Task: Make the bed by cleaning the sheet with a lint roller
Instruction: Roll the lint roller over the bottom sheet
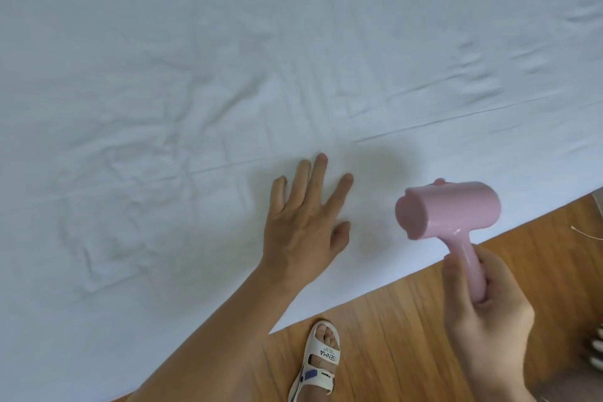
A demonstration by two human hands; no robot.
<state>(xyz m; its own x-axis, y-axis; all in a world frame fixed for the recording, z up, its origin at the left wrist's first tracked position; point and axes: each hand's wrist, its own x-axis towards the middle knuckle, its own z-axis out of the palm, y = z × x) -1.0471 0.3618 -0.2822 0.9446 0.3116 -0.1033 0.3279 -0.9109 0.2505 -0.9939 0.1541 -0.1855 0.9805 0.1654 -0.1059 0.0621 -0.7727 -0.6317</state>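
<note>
A white, creased sheet (pixel 195 91) covers the bed and fills most of the head view. My left hand (pixel 303 222) lies flat on it near the bed's front edge, fingers straight and spread. My right hand (pixel 486 307) grips the handle of a pink lint roller (pixel 447 209). The roller's pink capped head hangs just above the sheet at the bed's edge, to the right of my left hand and apart from it. Whether the head touches the sheet I cannot tell.
Wooden floor (pixel 408 336) runs along the bed's front edge at the lower right. A foot in a white sandal (pixel 321 359) stands on it beside the bed. Some pale objects (pixel 597 349) show at the right border.
</note>
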